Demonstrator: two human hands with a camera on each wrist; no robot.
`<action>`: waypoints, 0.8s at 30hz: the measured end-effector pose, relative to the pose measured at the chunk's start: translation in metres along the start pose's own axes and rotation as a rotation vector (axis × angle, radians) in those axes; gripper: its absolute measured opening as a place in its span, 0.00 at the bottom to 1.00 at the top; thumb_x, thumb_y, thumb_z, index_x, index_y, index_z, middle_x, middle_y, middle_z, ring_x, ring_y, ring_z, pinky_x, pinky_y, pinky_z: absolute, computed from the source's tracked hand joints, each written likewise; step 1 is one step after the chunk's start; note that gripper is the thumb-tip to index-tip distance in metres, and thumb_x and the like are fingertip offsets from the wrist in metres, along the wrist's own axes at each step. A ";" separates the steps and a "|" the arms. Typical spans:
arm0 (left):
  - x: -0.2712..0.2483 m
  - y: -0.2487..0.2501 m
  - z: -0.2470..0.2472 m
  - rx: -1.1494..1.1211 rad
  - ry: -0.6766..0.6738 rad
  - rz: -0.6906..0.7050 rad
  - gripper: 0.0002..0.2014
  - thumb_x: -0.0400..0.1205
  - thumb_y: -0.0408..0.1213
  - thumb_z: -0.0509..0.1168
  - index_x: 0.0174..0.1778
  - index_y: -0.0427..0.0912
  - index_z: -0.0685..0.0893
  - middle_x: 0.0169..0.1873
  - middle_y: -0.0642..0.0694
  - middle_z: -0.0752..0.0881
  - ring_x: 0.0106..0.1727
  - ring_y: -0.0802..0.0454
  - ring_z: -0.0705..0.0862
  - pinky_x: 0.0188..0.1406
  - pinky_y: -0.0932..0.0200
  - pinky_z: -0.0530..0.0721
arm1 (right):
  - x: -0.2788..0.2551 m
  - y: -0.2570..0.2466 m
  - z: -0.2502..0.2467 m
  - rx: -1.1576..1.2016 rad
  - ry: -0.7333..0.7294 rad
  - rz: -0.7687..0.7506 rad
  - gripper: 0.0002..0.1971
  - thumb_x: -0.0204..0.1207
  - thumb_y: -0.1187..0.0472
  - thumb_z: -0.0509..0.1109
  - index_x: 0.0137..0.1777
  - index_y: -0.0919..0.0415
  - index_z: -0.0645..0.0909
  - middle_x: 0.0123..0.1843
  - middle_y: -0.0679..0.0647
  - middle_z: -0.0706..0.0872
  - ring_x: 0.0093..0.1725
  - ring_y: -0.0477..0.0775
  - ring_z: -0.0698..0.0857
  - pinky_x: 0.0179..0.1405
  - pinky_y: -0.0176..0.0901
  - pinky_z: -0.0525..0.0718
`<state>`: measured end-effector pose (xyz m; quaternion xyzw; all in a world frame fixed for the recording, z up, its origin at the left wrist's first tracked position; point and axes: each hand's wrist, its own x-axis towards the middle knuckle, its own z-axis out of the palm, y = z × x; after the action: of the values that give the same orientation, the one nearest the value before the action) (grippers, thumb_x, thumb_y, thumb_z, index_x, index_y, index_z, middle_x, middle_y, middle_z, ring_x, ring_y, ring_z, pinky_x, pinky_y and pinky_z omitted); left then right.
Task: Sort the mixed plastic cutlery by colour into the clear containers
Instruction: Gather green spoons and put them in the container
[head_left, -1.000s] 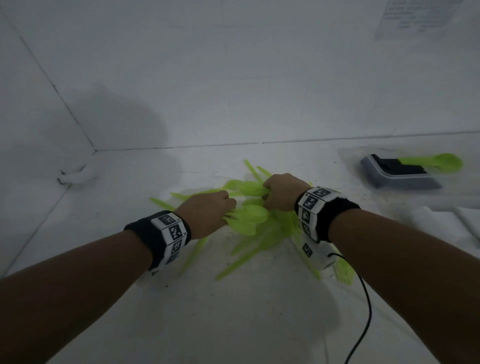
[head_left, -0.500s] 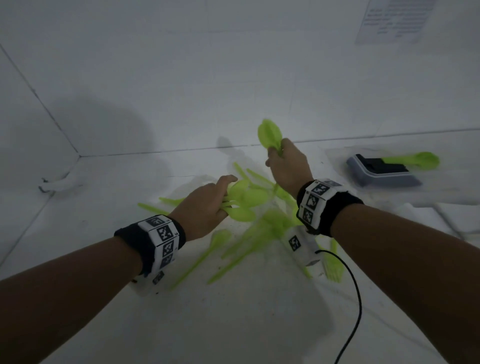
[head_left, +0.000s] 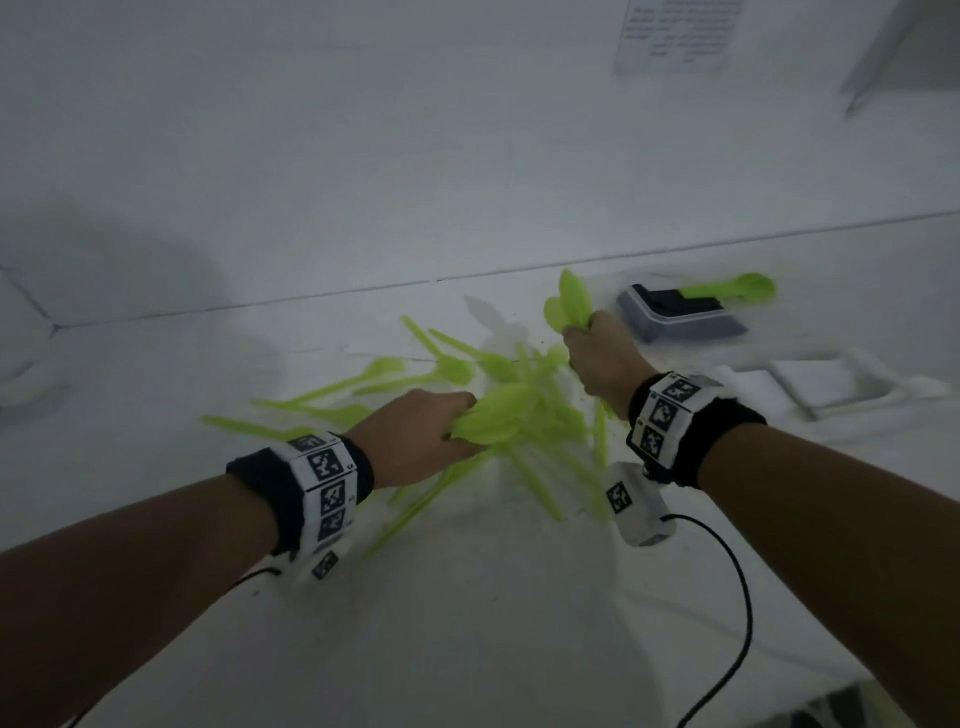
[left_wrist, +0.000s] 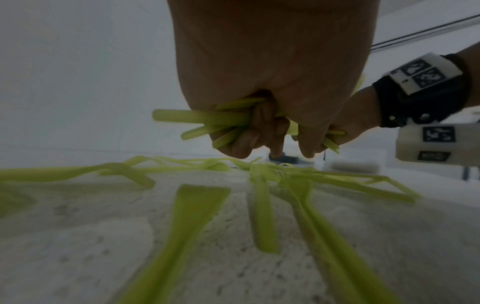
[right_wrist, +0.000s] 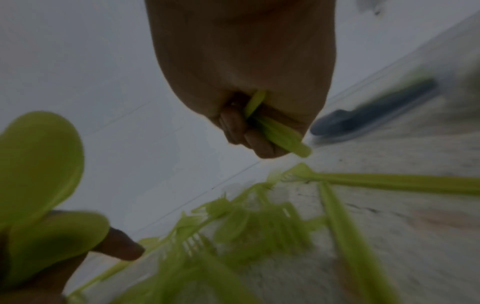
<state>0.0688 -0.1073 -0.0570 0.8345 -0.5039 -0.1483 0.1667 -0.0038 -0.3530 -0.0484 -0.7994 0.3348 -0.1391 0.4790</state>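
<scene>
A white bench (head_left: 467, 623) carries a loose pile of green cutlery (head_left: 524, 400) near its middle. Toward the far right corner sits a clear container (head_left: 675, 332) with one green spoon (head_left: 737, 288). The left hand (head_left: 415, 436) grips a bundle of spoons above the pile. The right hand (head_left: 602, 358) clutches several spoons beside the container.

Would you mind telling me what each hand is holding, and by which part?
Both hold green spoons by their handles: the left hand a bunch, the right hand a few.
</scene>
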 end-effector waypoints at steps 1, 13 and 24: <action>0.000 0.001 0.002 0.043 -0.059 0.015 0.17 0.86 0.57 0.65 0.64 0.52 0.80 0.49 0.49 0.88 0.46 0.53 0.85 0.46 0.53 0.83 | -0.004 0.007 -0.005 -0.100 -0.035 0.019 0.09 0.84 0.52 0.61 0.49 0.58 0.73 0.42 0.56 0.80 0.38 0.58 0.79 0.37 0.51 0.75; -0.015 -0.013 -0.007 0.143 -0.214 -0.105 0.27 0.88 0.54 0.63 0.84 0.54 0.69 0.71 0.51 0.82 0.65 0.50 0.83 0.65 0.50 0.81 | -0.039 0.036 -0.029 -0.560 -0.224 -0.255 0.10 0.80 0.56 0.70 0.59 0.55 0.86 0.53 0.53 0.88 0.54 0.58 0.85 0.49 0.46 0.80; -0.037 -0.017 -0.015 0.139 -0.040 -0.127 0.06 0.84 0.41 0.60 0.55 0.51 0.78 0.40 0.52 0.85 0.40 0.50 0.83 0.41 0.48 0.82 | -0.007 0.009 -0.003 -0.889 -0.427 -0.392 0.20 0.79 0.59 0.68 0.70 0.44 0.83 0.68 0.53 0.85 0.68 0.61 0.83 0.56 0.46 0.78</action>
<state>0.0717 -0.0656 -0.0481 0.8711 -0.4624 -0.1396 0.0884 -0.0139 -0.3530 -0.0537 -0.9835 0.1007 0.0951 0.1164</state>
